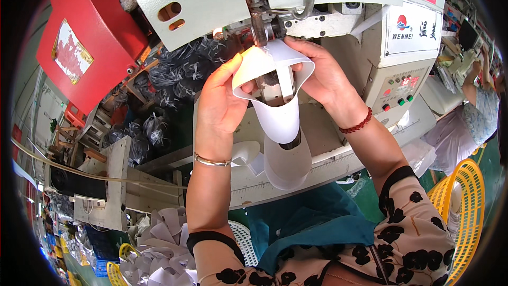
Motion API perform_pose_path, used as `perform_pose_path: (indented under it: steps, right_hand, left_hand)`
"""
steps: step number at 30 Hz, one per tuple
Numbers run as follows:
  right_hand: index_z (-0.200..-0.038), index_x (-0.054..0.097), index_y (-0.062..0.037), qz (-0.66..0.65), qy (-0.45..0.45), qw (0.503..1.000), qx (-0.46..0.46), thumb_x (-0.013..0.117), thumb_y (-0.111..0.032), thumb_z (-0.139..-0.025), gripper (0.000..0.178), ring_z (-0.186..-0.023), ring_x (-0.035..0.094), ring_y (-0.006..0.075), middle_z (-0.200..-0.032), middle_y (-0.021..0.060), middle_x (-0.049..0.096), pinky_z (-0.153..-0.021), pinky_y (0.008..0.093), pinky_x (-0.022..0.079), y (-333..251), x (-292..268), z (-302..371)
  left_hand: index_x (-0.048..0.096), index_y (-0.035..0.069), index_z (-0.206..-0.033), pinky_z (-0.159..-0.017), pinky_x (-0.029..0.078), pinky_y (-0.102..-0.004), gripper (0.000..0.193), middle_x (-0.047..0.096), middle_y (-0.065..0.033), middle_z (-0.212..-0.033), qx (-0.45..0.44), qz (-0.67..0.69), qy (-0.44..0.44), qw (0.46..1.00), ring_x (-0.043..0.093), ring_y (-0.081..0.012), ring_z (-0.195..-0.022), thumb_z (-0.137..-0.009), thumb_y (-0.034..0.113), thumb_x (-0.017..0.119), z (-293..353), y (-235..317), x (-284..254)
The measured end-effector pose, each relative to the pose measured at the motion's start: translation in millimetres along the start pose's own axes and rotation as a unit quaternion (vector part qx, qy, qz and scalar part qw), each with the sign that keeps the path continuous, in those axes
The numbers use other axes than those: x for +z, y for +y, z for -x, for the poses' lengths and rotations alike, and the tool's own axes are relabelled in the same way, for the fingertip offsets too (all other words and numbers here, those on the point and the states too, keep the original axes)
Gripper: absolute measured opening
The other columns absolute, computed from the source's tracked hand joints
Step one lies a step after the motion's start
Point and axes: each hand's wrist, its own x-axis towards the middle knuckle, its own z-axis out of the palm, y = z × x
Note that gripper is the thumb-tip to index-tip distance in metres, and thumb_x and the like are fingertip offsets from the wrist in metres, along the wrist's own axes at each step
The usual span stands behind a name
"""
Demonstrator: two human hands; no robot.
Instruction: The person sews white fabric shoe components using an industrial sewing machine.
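Observation:
A smooth white shoe upper [278, 119] with a wide opening sits at the machine's working head [259, 29], its rounded toe end toward me. My left hand [219, 98] grips the left edge of the opening, thumb along the rim. On the opposite edge my right hand [329, 80] has its fingers curled round the rim, some hidden behind the material. Through the opening shows a metal part [271, 91] of the machine. Just below the toe, a second white toe-shaped piece [288, 167] hangs over the table's near edge. A curled white strip [246, 152] lies by my left wrist.
A red machine cover [95, 26] rises at the left. On the right stands a control panel [401, 92] with buttons and a lit display. Many white cut pieces [161, 243] are heaped lower left. A yellow basket [468, 206] and another person [468, 116] are at far right.

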Motion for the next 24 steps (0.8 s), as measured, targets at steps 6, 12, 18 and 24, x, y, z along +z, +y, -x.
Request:
perform_pose_path:
  steps: [6,12,18,24]
  right_hand:
    - [-0.09,0.06,-0.0044,0.023,0.034,0.999,-0.009,0.059,-0.016,-0.086,0.012,-0.057,0.042,0.005,-0.071,-0.0032,0.053,-0.056,0.0208,0.036,3.9,-3.3,-0.2]
    - [-0.096,0.061,-0.0052,0.018,0.041,0.999,-0.013,0.059,-0.02,-0.088,0.017,-0.069,0.056,0.0091,-0.08,0.0006,0.061,-0.064,0.0248,0.047,6.7,4.6,7.7]
    - [-0.1,0.061,-0.0044,0.015,0.088,0.996,0.008,0.058,-0.021,-0.088,0.02,-0.079,0.062,0.0137,-0.092,0.0056,0.064,-0.07,0.0281,0.051,16.5,-5.9,-0.2]
    - [-0.1,0.06,-0.001,0.024,0.066,0.996,0.059,0.053,-0.022,-0.091,0.024,-0.083,0.062,0.0167,-0.095,0.0092,0.064,-0.076,0.0319,0.052,25.7,-18.4,-2.9]
  left_hand:
    - [0.059,0.003,-0.1,-0.058,0.035,-0.0227,0.023,0.05,0.0036,-0.063,-0.009,0.018,-0.017,1.0,0.042,-0.0079,-0.058,-0.091,0.022,0.05,-3.3,-1.1,-4.2]
    - [0.057,0.01,-0.091,-0.055,0.03,-0.0218,0.019,0.044,0.0058,-0.06,-0.014,-0.003,0.04,0.999,0.038,-0.0071,-0.057,-0.093,0.026,0.047,-4.4,-6.1,1.4]
    - [0.057,0.012,-0.091,-0.059,0.035,-0.0242,0.017,0.047,0.0048,-0.063,-0.016,-0.024,0.08,0.996,0.043,-0.0095,-0.06,-0.091,0.027,0.049,-8.0,-16.2,-9.0]
    - [0.057,0.012,-0.092,-0.075,0.044,-0.034,0.015,0.055,-0.0003,-0.077,-0.013,0.008,0.19,0.982,0.053,-0.0171,-0.076,-0.088,0.027,0.054,-0.1,-24.7,4.2]
